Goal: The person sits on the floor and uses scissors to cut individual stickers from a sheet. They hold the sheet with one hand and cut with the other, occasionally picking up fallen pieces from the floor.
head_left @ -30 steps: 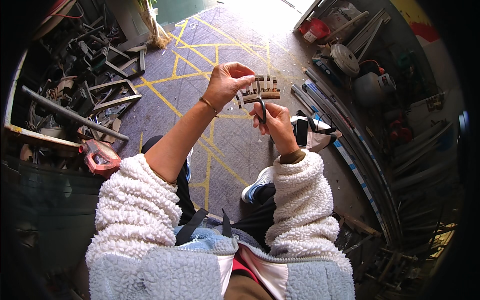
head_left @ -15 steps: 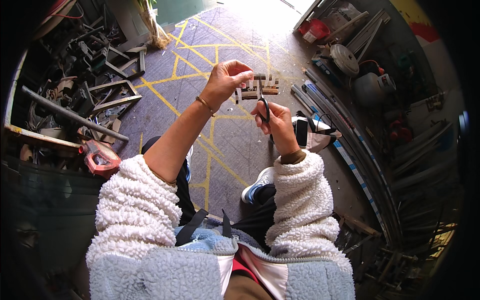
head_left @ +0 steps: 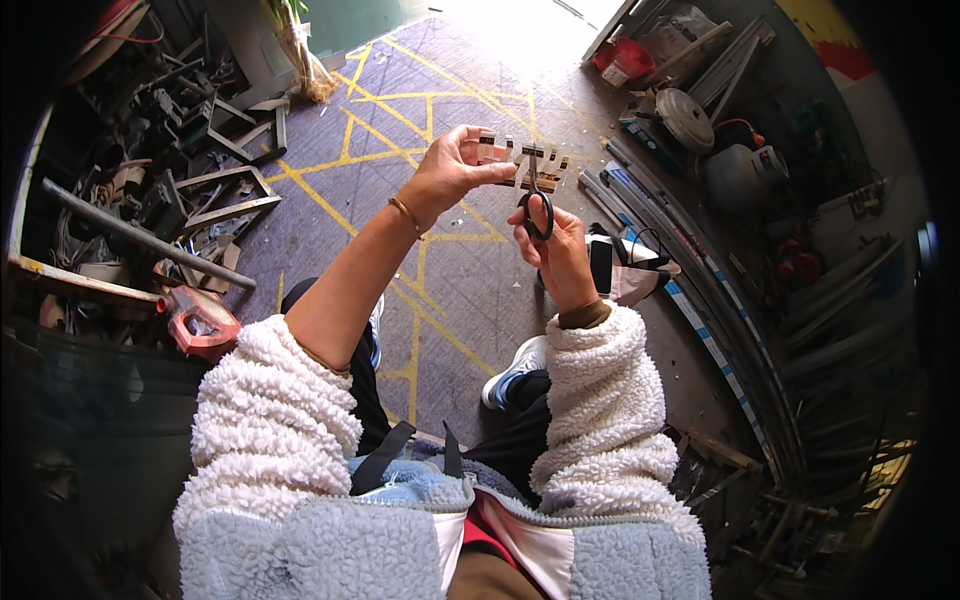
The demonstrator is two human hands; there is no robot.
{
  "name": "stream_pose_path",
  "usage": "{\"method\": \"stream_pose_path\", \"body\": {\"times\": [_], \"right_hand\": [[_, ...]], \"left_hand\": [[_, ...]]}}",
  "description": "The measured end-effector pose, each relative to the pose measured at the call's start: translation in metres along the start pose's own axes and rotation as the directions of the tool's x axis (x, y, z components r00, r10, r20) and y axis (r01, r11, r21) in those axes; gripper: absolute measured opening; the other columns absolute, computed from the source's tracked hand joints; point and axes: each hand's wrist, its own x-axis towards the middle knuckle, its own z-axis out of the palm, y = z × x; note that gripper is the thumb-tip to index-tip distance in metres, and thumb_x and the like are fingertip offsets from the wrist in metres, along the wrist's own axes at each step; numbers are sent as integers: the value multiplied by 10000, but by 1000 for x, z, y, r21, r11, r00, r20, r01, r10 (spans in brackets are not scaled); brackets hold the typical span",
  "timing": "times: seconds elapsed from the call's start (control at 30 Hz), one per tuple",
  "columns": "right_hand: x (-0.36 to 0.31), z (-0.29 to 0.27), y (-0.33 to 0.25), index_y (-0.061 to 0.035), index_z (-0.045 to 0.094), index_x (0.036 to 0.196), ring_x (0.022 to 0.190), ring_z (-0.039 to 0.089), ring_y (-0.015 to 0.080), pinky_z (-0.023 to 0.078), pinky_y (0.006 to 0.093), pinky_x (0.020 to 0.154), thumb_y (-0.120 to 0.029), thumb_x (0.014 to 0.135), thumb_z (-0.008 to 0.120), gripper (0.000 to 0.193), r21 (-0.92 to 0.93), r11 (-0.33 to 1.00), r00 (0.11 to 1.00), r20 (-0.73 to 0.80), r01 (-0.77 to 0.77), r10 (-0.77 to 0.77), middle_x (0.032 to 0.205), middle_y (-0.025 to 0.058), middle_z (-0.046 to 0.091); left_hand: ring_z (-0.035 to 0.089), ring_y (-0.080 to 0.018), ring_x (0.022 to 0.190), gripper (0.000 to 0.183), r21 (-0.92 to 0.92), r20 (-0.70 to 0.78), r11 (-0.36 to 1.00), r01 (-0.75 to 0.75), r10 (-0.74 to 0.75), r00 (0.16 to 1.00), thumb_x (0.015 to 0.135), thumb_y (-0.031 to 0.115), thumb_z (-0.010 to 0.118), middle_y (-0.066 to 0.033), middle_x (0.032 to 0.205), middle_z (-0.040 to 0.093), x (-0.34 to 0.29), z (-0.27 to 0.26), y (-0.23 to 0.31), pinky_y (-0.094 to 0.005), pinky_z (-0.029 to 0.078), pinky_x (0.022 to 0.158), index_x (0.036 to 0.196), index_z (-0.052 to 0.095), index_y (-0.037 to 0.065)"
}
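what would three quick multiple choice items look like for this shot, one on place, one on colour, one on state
1. Where is the strip of cut brown pieces?
A. on the floor
B. held up in the left hand
C. on a shelf

2. What colour are the scissors' handles?
A. black
B. red
C. yellow

3. How is the right hand placed?
A. resting open on a knee
B. gripping a pipe
C. fingers through the scissor handles

Answers: 1 B, the left hand's fingers pinch the strip in the air; 2 A, the handle loops are black; 3 C, the blades point up at the strip.
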Motion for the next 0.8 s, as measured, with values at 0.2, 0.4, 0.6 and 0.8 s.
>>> {"method": "stream_pose_path", "body": {"times": [0.2,0.4,0.6,0.8], "right_hand": [[-2,-2,-4,12,648,935,475,428,37,321,176,459,-445,992,538,473,198,980,997,66,19,-33,642,4,562],[-3,-7,-2,1,591,983,518,402,87,337,223,519,-475,1028,412,510,193,981,992,127,0,-25,655,-4,489],[-6,-3,-3,-6,589,977,532,457,79,339,228,491,-453,1014,472,464,242,970,994,108,1,-28,643,14,534],[-7,-2,-3,12,612,992,503,453,64,345,194,477,-459,1012,482,490,283,959,990,141,-31,-9,688,31,573]], "left_hand": [[642,-214,1032,637,149,166,988,-38,13,986,719,159,854,-112,1139,666,-2,5,-13,-335,514,926,1235,539,-41],[657,-106,864,372,415,114,898,-146,108,988,792,215,802,-67,927,716,-1,9,-25,-256,545,756,1070,694,-7],[675,-96,701,255,360,-28,923,-139,159,987,784,286,788,-55,756,735,-4,20,-36,-278,528,635,940,773,86],[642,-63,677,193,437,-74,891,-126,175,982,810,205,761,-38,751,732,-4,20,-40,-260,506,595,913,773,42]]}}
